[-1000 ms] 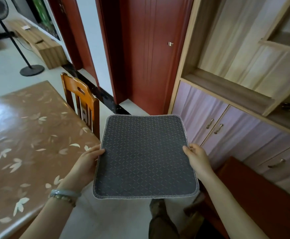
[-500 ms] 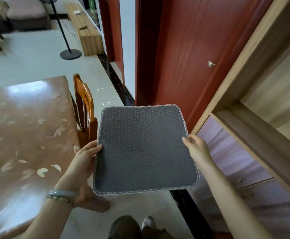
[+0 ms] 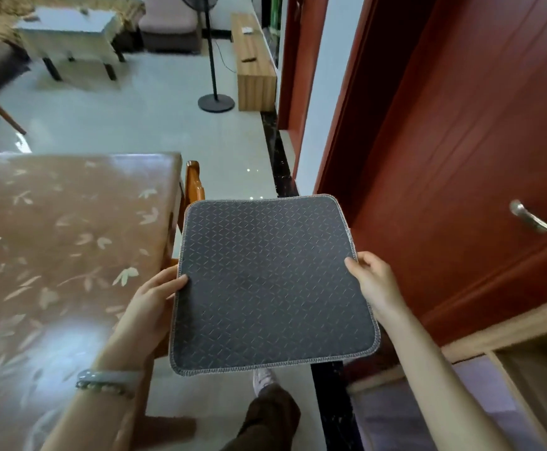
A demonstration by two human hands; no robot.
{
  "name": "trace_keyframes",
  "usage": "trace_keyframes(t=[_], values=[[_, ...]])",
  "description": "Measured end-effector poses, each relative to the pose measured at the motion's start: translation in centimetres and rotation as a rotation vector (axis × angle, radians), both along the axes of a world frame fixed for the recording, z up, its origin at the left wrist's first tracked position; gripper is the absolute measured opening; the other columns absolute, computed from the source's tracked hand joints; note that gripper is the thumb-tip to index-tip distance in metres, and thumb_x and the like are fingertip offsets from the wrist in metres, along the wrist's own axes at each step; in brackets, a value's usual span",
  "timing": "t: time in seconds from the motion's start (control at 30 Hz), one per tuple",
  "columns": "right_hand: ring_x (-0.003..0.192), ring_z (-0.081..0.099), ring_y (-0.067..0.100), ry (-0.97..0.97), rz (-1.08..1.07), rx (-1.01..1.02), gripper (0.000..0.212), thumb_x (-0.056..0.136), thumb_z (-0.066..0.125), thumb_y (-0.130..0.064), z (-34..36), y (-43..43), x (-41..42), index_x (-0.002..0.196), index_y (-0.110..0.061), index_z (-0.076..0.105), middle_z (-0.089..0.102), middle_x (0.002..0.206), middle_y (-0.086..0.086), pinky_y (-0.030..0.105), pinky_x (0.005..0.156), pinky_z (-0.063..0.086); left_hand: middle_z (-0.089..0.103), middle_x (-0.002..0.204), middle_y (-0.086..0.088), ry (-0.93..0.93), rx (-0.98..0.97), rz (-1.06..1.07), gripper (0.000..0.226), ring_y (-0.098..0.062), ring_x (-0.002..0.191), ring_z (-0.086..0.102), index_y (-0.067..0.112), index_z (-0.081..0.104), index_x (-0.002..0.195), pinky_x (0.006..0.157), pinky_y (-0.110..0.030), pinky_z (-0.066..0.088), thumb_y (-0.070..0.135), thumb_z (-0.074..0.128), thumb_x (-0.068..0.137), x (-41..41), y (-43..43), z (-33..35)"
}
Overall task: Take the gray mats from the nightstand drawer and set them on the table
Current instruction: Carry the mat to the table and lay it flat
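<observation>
A square gray mat (image 3: 270, 283) with a diamond pattern and stitched edge is held flat in the air in front of me. My left hand (image 3: 155, 301) grips its left edge and my right hand (image 3: 374, 281) grips its right edge. The mat hangs over the floor just right of the table (image 3: 54, 242), which has a glossy brown cover with a leaf print. The nightstand drawer is out of view.
A wooden chair (image 3: 194, 187) is tucked at the table's right side, partly behind the mat. A red door (image 3: 444, 141) with a metal handle (image 3: 530, 218) stands at right, above wooden cabinets (image 3: 493, 369). A fan stand (image 3: 215, 99) and a low bench (image 3: 254, 63) lie farther off.
My view has swung left, away from the cabinets and toward the table and the room beyond. The mat stays between both hands, and my foot has stepped forward.
</observation>
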State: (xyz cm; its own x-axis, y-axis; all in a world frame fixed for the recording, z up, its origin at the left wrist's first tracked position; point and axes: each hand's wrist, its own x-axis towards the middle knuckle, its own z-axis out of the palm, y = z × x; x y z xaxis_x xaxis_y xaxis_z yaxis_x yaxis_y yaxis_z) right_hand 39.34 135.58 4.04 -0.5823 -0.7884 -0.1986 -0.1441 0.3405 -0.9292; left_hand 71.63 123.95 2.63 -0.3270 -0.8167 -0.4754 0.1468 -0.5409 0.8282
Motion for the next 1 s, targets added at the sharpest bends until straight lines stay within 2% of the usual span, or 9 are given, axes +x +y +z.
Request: trace_keyframes(t=[0.1, 0.2, 0.27, 0.4, 0.5, 0.67, 0.8, 0.87, 1.0], values=[[0.077, 0.049, 0.023, 0.006, 0.057, -0.006, 0.019, 0.092, 0.055, -0.008, 0.3, -6.3, -2.5, 0.093, 0.011, 0.058, 0.057, 0.084, 0.018, 0.035, 0.072, 0.037, 0.073, 0.098, -0.012, 0.007, 0.024, 0.073, 0.024, -0.025, 0.079, 0.070, 0.011, 0.066, 0.110, 0.064, -0.033, 0.056, 0.007, 0.050, 0.093, -1.7, -3.5, -0.1], [0.077, 0.049, 0.024, -0.004, 0.136, 0.015, 0.017, 0.092, 0.056, -0.008, 0.3, -12.4, -4.4, 0.093, 0.009, 0.059, 0.057, 0.083, 0.018, 0.037, 0.072, 0.038, 0.067, 0.113, -0.020, 0.025, 0.060, 0.165, 0.028, -0.033, 0.094, 0.064, 0.006, 0.061, 0.119, 0.080, -0.042, 0.053, 0.006, 0.049, 0.094, -2.9, -6.4, -0.2], [0.075, 0.048, 0.023, -0.003, 0.200, 0.033, 0.017, 0.091, 0.057, -0.012, 0.0, -16.6, -5.1, 0.090, 0.005, 0.060, 0.055, 0.080, 0.017, 0.038, 0.070, 0.037, 0.063, 0.117, -0.022, 0.035, 0.081, 0.230, 0.032, -0.033, 0.093, 0.061, 0.002, 0.056, 0.124, 0.084, -0.042, 0.050, 0.005, 0.048, 0.094, -3.2, -8.3, 0.1], [0.078, 0.060, 0.028, 0.001, 0.328, 0.046, 0.015, 0.091, 0.059, -0.019, 0.1, -24.1, -4.9, 0.087, -0.005, 0.064, 0.067, 0.085, 0.021, 0.047, 0.076, 0.050, 0.068, 0.101, -0.013, 0.004, 0.093, 0.362, 0.029, -0.023, 0.079, 0.063, 0.007, 0.060, 0.121, 0.065, -0.032, 0.054, 0.005, 0.048, 0.094, -3.1, -11.1, 0.7], [0.085, 0.067, 0.033, -0.002, 0.435, 0.066, 0.012, 0.091, 0.059, -0.022, 0.2, -29.0, -3.6, 0.088, -0.012, 0.065, 0.071, 0.090, 0.015, 0.051, 0.083, 0.052, 0.072, 0.087, -0.006, -0.018, 0.089, 0.472, 0.025, -0.019, 0.073, 0.065, 0.011, 0.064, 0.114, 0.052, -0.023, 0.054, 0.008, 0.050, 0.094, -2.1, -12.3, 0.8], [0.078, 0.070, 0.023, -0.016, 0.643, 0.086, 0.011, 0.092, 0.057, -0.021, 0.3, -37.1, -0.4, 0.086, -0.017, 0.066, 0.072, 0.090, 0.010, 0.040, 0.075, 0.057, 0.070, 0.095, -0.011, 0.006, 0.127, 0.698, 0.021, -0.023, 0.079, 0.063, 0.012, 0.066, 0.108, 0.061, -0.032, 0.056, 0.008, 0.049, 0.095, -0.9, -13.7, 0.7], [0.077, 0.070, 0.027, -0.045, 0.828, 0.112, 0.011, 0.093, 0.057, -0.021, -0.1, -43.8, 2.4, 0.089, -0.015, 0.065, 0.072, 0.086, 0.010, 0.044, 0.074, 0.058, 0.074, 0.084, -0.009, 0.032, 0.150, 0.923, 0.020, -0.022, 0.070, 0.068, 0.012, 0.067, 0.104, 0.052, -0.030, 0.056, 0.005, 0.054, 0.091, -0.3, -15.1, 0.0], [0.070, 0.071, 0.023, -0.053, 0.917, 0.126, 0.010, 0.092, 0.058, -0.019, -0.4, -47.2, 4.0, 0.086, -0.016, 0.065, 0.073, 0.080, 0.006, 0.041, 0.069, 0.058, 0.074, 0.081, -0.009, 0.045, 0.157, 1.047, 0.019, -0.022, 0.065, 0.070, 0.013, 0.069, 0.099, 0.052, -0.031, 0.056, 0.005, 0.056, 0.089, -0.2, -15.7, -0.3], [0.068, 0.071, 0.017, -0.033, 1.120, 0.149, 0.010, 0.092, 0.059, -0.021, -0.2, -53.8, 7.8, 0.085, -0.018, 0.065, 0.073, 0.082, 0.005, 0.032, 0.061, 0.054, 0.075, 0.083, -0.012, 0.092, 0.218, 1.305, 0.016, -0.026, 0.068, 0.071, 0.016, 0.072, 0.090, 0.069, -0.045, 0.059, 0.006, 0.061, 0.085, -1.0, -17.1, -0.9]])
